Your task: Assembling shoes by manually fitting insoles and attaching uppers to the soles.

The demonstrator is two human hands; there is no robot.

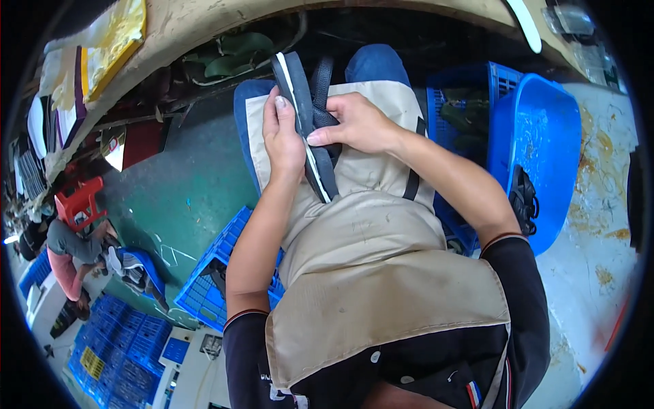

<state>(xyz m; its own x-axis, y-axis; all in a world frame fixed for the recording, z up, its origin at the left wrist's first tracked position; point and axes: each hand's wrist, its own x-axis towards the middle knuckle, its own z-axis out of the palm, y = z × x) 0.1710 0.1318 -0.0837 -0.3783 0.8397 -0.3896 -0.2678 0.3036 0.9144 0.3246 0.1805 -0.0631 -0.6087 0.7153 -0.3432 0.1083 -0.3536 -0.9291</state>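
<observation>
A dark grey sandal (319, 170) with a white line along its sole edge and black woven straps stands on its side above my lap. Wrapped round the sole from the left, my left hand (283, 140) keeps it upright, fingers closed. My right hand (361, 123) grips the black straps (320, 88) from the other side, its thumb pressed near the sole edge. Beneath both hands lies the beige apron (381, 177) over my blue-trousered knees. The part of the straps behind my right fingers is hidden.
To my right, a blue basin (545, 136) stands beside a blue crate (492, 92); black sandals (522, 198) hang at the basin's edge. Another blue crate (204, 293) is by my left elbow. A bench edge (197, 27) curves overhead. At far left a person (65, 266) sits bent near a red stool (80, 203).
</observation>
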